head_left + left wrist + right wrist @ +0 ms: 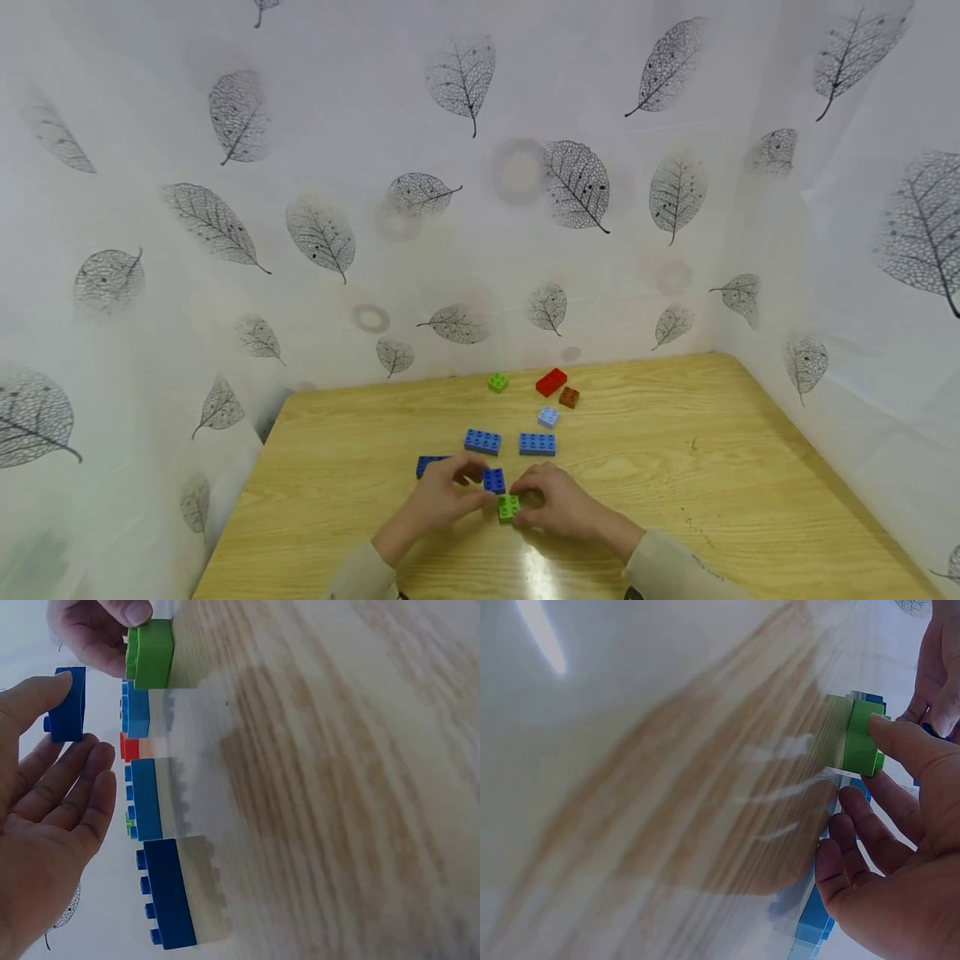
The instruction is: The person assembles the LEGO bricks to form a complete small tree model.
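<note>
My left hand [442, 502] pinches a small dark blue toy building brick [493, 481] between thumb and fingertips. In the left wrist view that blue brick [70, 705] is held off the table, its studs facing up. Just to the right, my right hand [561, 505] grips a small green brick [508, 508] by its sides with thumb and index finger. The green brick [861, 739] sits at the table surface in the right wrist view, and the other fingers curl loosely beside it. A longer dark blue brick [428, 464] lies behind the left hand, partly hidden by it.
Two long medium-blue bricks [482, 442] [537, 444] lie beyond the hands on the wooden table [675, 467]. Farther back are a light blue brick [548, 417], a brown brick [569, 397], a red brick [551, 382] and a second green brick [497, 382]. A leaf-print curtain [480, 250] borders the table.
</note>
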`<state>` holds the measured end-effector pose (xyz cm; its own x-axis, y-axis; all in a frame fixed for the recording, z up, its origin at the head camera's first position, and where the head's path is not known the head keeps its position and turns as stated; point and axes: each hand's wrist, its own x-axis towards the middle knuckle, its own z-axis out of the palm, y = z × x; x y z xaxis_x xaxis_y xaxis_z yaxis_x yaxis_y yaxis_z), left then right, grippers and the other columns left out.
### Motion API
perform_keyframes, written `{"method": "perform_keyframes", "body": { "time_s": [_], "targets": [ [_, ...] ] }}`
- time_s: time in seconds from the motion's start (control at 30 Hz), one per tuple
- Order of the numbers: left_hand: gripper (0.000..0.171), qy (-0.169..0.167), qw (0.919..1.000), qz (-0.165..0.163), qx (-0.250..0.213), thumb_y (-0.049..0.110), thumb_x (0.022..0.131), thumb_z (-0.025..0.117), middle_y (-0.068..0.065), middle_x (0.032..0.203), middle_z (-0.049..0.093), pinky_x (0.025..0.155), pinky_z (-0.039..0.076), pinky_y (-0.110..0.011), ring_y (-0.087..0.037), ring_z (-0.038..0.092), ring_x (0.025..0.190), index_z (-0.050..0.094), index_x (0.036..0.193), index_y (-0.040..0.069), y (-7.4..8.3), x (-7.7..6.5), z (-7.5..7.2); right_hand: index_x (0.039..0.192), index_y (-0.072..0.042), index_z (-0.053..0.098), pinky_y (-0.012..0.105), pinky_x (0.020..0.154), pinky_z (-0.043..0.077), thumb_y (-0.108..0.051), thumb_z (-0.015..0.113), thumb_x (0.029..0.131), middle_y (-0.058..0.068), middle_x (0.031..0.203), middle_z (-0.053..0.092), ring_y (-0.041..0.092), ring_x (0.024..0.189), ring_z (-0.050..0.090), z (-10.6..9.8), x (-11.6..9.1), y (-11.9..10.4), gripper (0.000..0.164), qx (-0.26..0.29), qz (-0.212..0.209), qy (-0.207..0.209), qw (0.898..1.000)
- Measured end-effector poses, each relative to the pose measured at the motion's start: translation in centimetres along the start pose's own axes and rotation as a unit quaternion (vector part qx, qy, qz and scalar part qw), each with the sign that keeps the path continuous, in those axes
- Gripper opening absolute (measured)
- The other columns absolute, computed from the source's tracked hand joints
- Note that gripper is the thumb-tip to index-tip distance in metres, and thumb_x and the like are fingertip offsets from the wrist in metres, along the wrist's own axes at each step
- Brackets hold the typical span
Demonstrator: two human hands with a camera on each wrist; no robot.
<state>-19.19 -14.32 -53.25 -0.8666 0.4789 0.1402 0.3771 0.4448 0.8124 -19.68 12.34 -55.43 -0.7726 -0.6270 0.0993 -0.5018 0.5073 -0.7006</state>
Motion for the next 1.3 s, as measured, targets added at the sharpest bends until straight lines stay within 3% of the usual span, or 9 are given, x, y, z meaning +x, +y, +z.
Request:
{"method": "perform_keyframes", "body": {
  "time_s": [0.37,0.6,0.8,1.03,1.3],
  "targets": [
    [0.031,-0.022,0.9997,-0.001,-0.002,0.029,0.093,0.082,0.003,0.113,0.074,0.09,0.058,-0.028,-0.017,0.071,0.104,0.07,0.12,0.018,-0.4,-0.3,1.2,0.12,-0.017,0.077,0.034,0.099,0.051,-0.037,0.083,0.09,-0.007,0.116,0.074,0.014,0.111,0.062,-0.3,0.2,-0.9,0.037,-0.001,0.05,-0.023,0.998],
    [0.033,-0.033,0.9994,0.006,-0.004,0.03,0.093,0.082,0.002,0.113,0.075,0.09,0.059,-0.029,-0.018,0.072,0.103,0.071,0.12,0.016,-0.3,-0.3,1.6,0.119,-0.014,0.077,0.034,0.098,0.051,-0.037,0.084,0.09,-0.006,0.115,0.074,0.016,0.111,0.062,-0.3,0.2,-0.8,0.038,-0.004,0.045,-0.019,0.999],
    [0.032,-0.037,0.9992,-0.009,-0.007,0.029,0.092,0.083,0.003,0.113,0.075,0.089,0.057,-0.025,-0.014,0.071,0.103,0.071,0.119,0.017,-0.4,-0.2,2.0,0.118,-0.015,0.077,0.031,0.095,0.051,-0.038,0.084,0.09,-0.01,0.112,0.073,0.015,0.108,0.062,-0.2,0.3,-0.6,0.038,-0.003,0.039,-0.018,0.999],
    [0.031,-0.031,0.9991,0.027,-0.01,0.025,0.093,0.083,-0.001,0.112,0.075,0.087,0.06,-0.03,-0.017,0.073,0.1,0.07,0.119,0.014,-0.7,-0.3,2.3,0.118,-0.018,0.077,0.031,0.096,0.05,-0.039,0.086,0.088,-0.012,0.113,0.073,0.012,0.109,0.061,-0.2,0.4,-0.4,0.037,-0.004,0.048,-0.016,0.999],
    [0.03,-0.035,0.9991,0.023,-0.008,0.027,0.094,0.082,-0.001,0.111,0.076,0.088,0.06,-0.029,-0.017,0.072,0.101,0.07,0.119,0.015,-0.7,-0.4,2.4,0.118,-0.018,0.077,0.03,0.094,0.05,-0.041,0.086,0.087,-0.012,0.111,0.074,0.013,0.107,0.062,-0.3,0.3,-0.5,0.04,-0.002,0.044,-0.016,0.999]
  ]
}}
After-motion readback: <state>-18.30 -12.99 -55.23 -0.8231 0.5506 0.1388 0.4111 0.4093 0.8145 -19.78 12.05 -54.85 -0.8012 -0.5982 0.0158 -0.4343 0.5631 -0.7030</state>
